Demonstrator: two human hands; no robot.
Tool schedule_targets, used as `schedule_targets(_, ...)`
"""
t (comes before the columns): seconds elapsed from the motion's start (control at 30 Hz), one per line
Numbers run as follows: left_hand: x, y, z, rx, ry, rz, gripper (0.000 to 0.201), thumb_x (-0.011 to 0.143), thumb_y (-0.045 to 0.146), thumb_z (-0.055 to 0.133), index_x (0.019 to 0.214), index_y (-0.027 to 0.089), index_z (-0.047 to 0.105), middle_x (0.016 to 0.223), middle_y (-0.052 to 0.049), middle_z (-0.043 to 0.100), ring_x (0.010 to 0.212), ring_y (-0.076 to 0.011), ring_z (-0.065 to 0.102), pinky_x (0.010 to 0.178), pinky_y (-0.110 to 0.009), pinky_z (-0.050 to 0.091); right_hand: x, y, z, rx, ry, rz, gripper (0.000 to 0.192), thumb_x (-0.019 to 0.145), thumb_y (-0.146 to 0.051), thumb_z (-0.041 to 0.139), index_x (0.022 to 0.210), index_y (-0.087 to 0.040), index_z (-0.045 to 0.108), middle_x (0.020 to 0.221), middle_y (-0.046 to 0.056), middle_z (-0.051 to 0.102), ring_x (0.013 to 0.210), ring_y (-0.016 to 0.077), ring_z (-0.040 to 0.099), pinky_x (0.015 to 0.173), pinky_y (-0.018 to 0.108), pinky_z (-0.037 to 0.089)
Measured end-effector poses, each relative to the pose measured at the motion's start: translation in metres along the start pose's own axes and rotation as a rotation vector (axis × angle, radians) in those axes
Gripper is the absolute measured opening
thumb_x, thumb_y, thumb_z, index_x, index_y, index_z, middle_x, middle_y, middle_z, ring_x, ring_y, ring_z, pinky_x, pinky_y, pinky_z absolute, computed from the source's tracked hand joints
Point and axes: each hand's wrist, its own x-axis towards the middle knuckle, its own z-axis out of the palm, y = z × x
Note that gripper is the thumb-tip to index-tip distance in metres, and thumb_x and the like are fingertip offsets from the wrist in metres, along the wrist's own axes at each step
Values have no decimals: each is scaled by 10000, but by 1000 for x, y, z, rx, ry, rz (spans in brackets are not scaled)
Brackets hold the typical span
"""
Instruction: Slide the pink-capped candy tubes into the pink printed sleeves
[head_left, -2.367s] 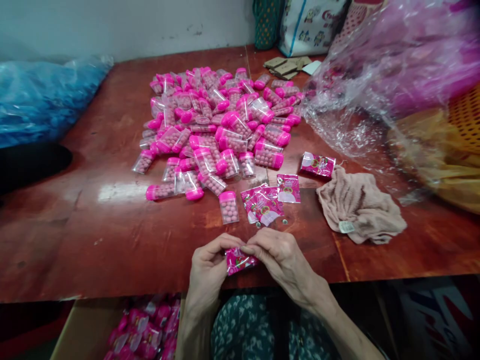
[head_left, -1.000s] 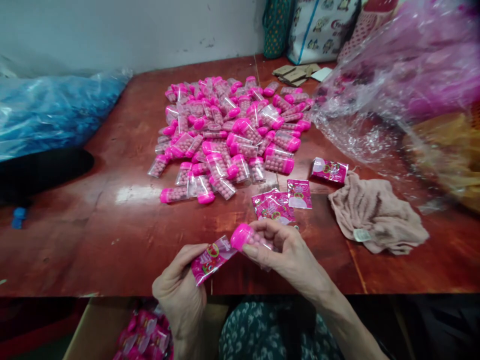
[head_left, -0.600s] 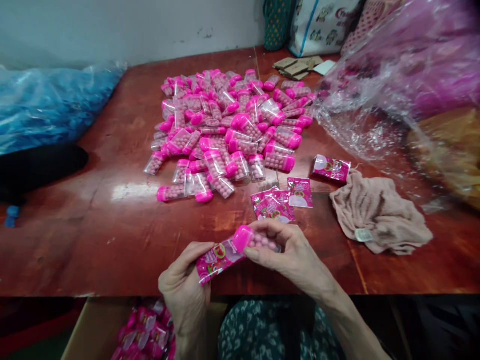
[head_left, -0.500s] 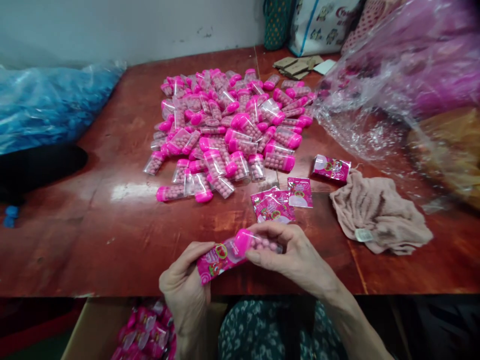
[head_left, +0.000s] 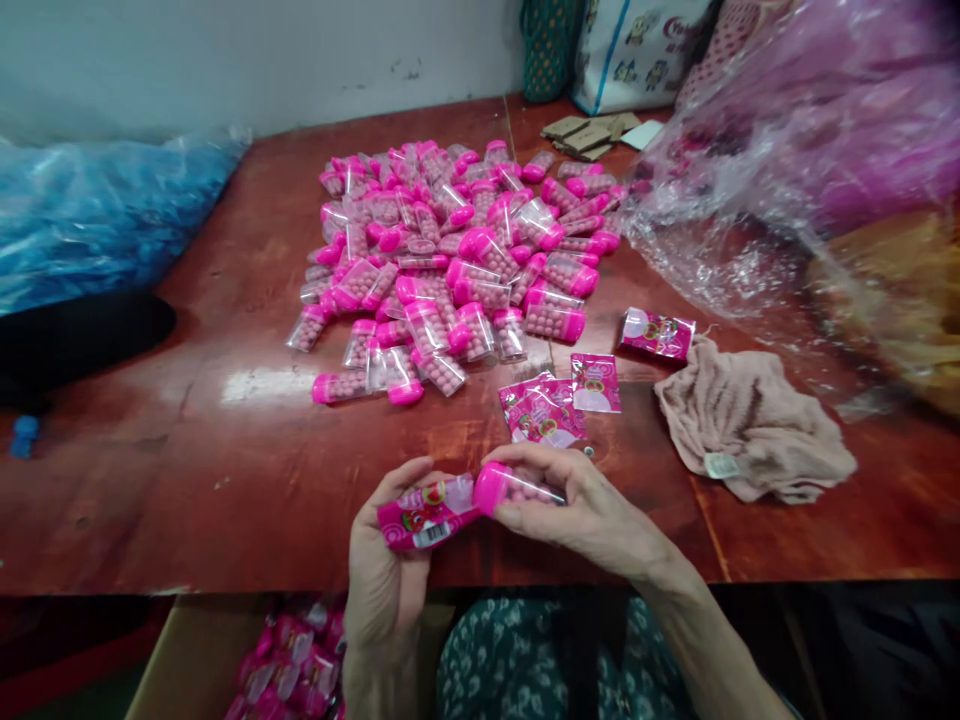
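Note:
My left hand grips a pink printed wrapper sleeve over the near table edge. My right hand holds a clear candy vial with a pink cap, cap end at the sleeve's open mouth. Beyond them lies a big pile of the same pink-capped vials on the red-brown table. A few flat pink sleeves lie just past my right hand, and one wrapped vial rests further right.
A beige cloth lies at the right. Crumpled clear plastic bags fill the far right; a blue bag sits at the left. A cardboard box of wrapped vials stands below the table edge. Printed bags stand by the wall.
Earlier both hands worked an empty sleeve. My right hand then picked up a vial, and the sleeve has been turned and brought up to the vial's cap.

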Motion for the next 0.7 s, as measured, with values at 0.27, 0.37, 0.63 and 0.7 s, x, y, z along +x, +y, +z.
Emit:
schedule_targets(0.27,1,-1,2,-1,-81,206,77,525,127,726,587,156,689,671,-26,686,631,-143,632,588,-216,522,4,8,-3,34,101,26,322,763,-249,642,1076,-244,565,941,0,619,836,126,562,741,243,434)
schedule_targets(0.37,4,0,-1,30,-100,241,84,541,99,705,596,161,690,670,-29,685,633,-146,629,576,-222,519,5,8,-6,29,174,26,329,768,-306,639,1082,-243,564,922,-6,617,797,110,560,700,218,434)
schedule_targets(0.63,0,-5,5,74,-94,352,139,565,47,645,606,172,692,655,-27,670,618,-143,607,557,-226,504,2,8,1,47,92,18,319,747,-298,661,1056,-251,595,879,-16,619,754,110,549,678,224,427)
schedule_targets(0.7,0,-7,5,95,-105,375,159,572,37,631,616,177,694,659,-28,671,627,-151,610,567,-238,506,1,7,-1,71,35,40,306,746,-280,660,1046,-250,607,874,-18,610,740,105,538,671,220,419)
